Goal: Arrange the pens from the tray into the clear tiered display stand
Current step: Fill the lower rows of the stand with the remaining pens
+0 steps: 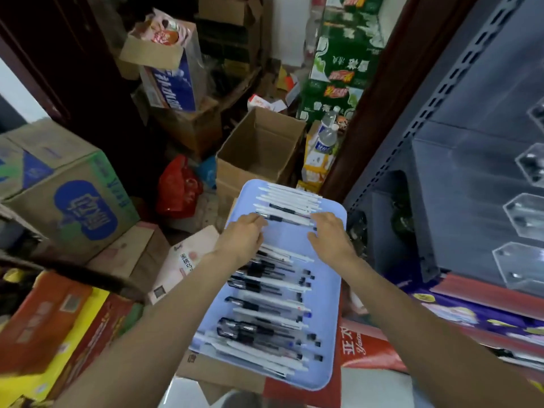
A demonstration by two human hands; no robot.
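A light blue tray (329,304) lies below me, holding several pens in two groups. The far group of white and black pens (290,206) lies across the tray's top end. The near group of black and clear pens (265,307) fills the lower half. My left hand (244,237) and my right hand (329,234) reach over the tray's middle, fingers extended and touching the ends of the nearest pens of the far group. The clear tiered display stand (527,213) hangs on the grey shelf unit at the right.
Cardboard boxes crowd the floor: an open brown box (259,148) just beyond the tray, a blue-printed box (73,195) at left, green cartons (341,54) at the back. A red bag (179,187) and water bottles (325,136) stand near. The grey shelf upright (412,128) rises at right.
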